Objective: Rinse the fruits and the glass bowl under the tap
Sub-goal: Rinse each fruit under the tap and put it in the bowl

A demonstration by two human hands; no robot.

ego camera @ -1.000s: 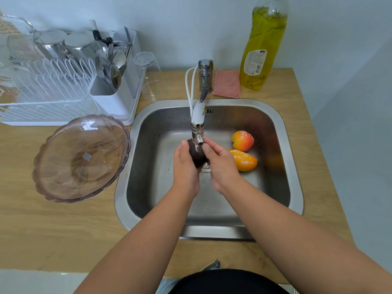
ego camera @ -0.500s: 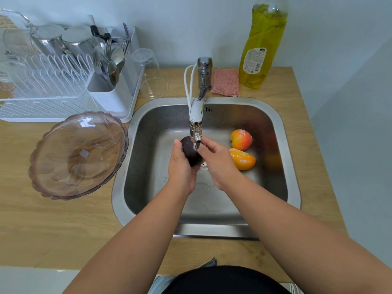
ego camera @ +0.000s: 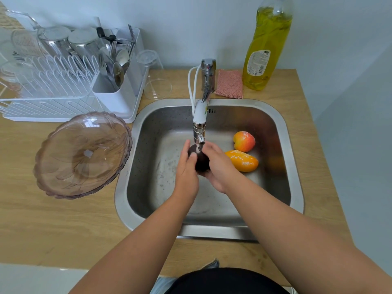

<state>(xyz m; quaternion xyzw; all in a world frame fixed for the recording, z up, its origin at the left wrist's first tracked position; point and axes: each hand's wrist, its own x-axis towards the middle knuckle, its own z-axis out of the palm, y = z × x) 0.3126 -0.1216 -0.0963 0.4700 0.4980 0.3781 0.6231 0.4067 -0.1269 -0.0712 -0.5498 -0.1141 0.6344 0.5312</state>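
Head view looks down on the steel sink (ego camera: 284, 132). Just under the tap (ego camera: 199, 124) spout, over the sink middle, a dark round fruit (ego camera: 201, 161) is held between both hands. Left hand (ego camera: 186, 170) wraps its left side with curled fingers; right hand (ego camera: 218, 166) cups it from the right and below. Inside the sink, right of the tap, lie a red-yellow fruit (ego camera: 244, 141) and an orange fruit (ego camera: 242, 160), close together. Left of the sink, on the wooden counter (ego camera: 53, 225), the glass bowl (ego camera: 82, 154) stands tilted
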